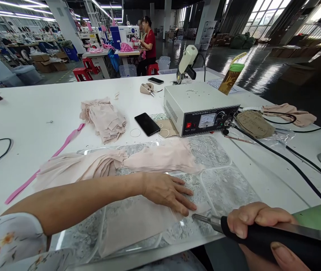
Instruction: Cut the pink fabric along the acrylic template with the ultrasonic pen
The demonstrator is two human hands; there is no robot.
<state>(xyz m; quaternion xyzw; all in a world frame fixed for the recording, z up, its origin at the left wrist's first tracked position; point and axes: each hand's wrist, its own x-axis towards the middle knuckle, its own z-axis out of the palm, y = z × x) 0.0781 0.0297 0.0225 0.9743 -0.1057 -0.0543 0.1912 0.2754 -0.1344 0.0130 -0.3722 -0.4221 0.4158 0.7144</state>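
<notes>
My left hand [167, 191] lies flat with its fingers spread on a thin pale pink fabric piece [135, 226]. This fabric rests on a grey marbled sheet with a clear, shiny surface [230, 188]. In my right hand [258, 218] is a black-handled ultrasonic cutter [298, 244], my fingers wrapped round its grip. Its metal tip points left, close to the fabric's right end and just right of my left fingertips; whether it touches the fabric I cannot tell. Beyond my left forearm lie two stacks of pale pink fabric, one left [81, 165] and one in the middle [162, 156].
A generator box [201, 107] stands behind the sheet, with a black cable [281, 152] running right. A phone [147, 124], another fabric pile [104, 118], a pink strip [47, 160] and brown round templates [255, 124] lie around. Far back, a person in red [149, 41] sits at a sewing machine.
</notes>
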